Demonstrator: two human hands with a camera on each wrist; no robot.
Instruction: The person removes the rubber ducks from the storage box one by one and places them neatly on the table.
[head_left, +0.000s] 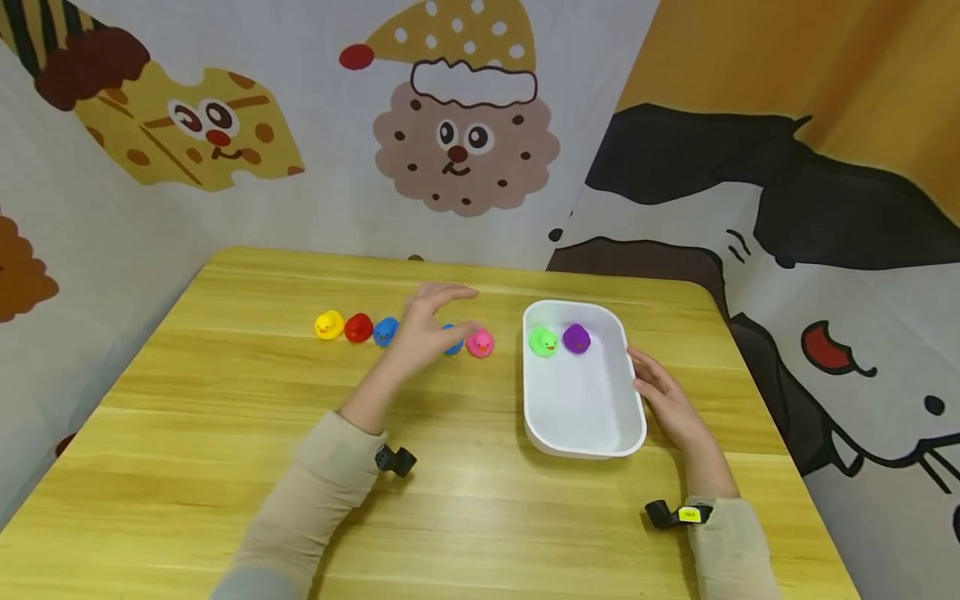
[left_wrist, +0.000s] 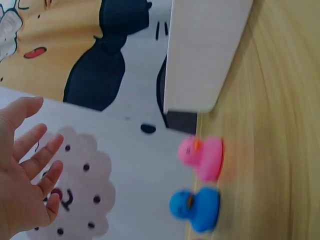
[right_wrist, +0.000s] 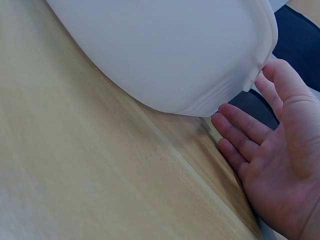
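Note:
My left hand (head_left: 425, 325) hovers above a row of rubber ducks, fingers spread and nothing held. A pink duck (head_left: 480, 343) and a blue duck (head_left: 452, 340) lie just right of it. To its left sit another blue duck (head_left: 386, 332), a red duck (head_left: 358, 327) and a yellow duck (head_left: 329, 325). In the left wrist view the palm faces away from the pink duck (left_wrist: 202, 157). My right hand (head_left: 667, 400) rests its fingertips against the right wall of a white plastic tray (head_left: 585, 450). Inside the tray are a green duck (head_left: 543, 342) and a purple duck (head_left: 577, 338).
Everything stands on a wooden table (head_left: 450, 517) with its far edge by a cartoon-printed cloth (head_left: 300, 217). Small black cameras (head_left: 395, 460) are strapped at both wrists.

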